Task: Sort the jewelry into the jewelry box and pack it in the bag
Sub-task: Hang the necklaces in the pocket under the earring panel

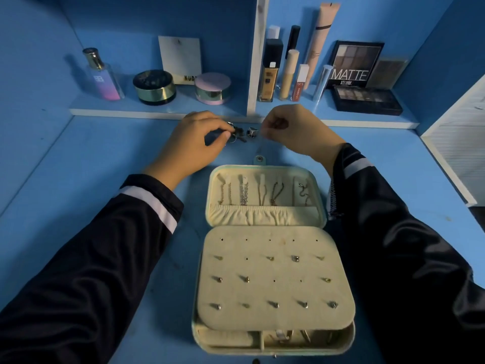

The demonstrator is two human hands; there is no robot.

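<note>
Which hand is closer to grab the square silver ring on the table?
Probably the right hand: its fingers are almost at the square ring. The left hand is busy pinching the dark jewelry pile.

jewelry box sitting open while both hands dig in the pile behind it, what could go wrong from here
1. The left hand pinches into the clustered loose jewelry pile; lifting one piece might drag others along.
2. The right hand pinches a small piece; dropped, it could roll away.
3. The right sleeve lies close beside the jewelry box lid and might nudge it.
</note>
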